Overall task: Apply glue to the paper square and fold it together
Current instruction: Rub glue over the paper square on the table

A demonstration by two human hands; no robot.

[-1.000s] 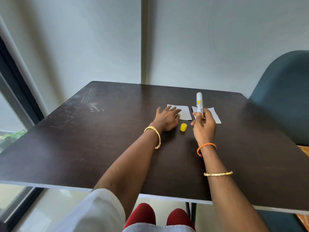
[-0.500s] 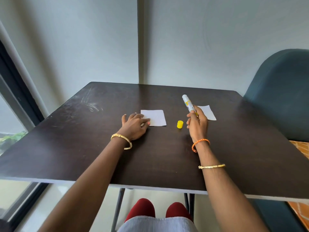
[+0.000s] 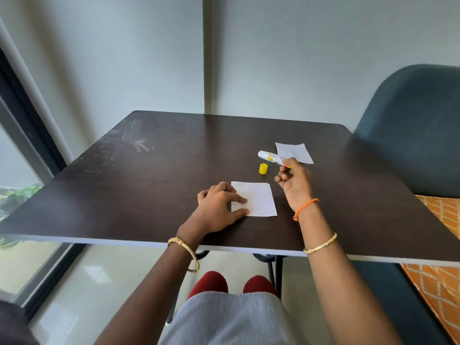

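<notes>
A white paper square [image 3: 257,199] lies flat on the dark table [image 3: 149,185] near the front edge. My left hand [image 3: 219,207] rests on its left side, with fingertips and thumb pressing the sheet down. My right hand [image 3: 295,185] grips a white glue stick [image 3: 270,156] by one end, above the table and to the right of the square. The stick points up and to the left, and its uncapped tip is hidden in my fingers. Its yellow cap [image 3: 263,168] stands on the table just beyond the square.
A second white paper square [image 3: 295,151] lies farther back on the right, behind the glue stick. A dark teal chair [image 3: 410,130] stands at the table's right side. A window frame runs along the left.
My left hand has dragged the paper square toward the front edge of the table. My right hand has tilted the glue stick over to the left and drawn back a little.
</notes>
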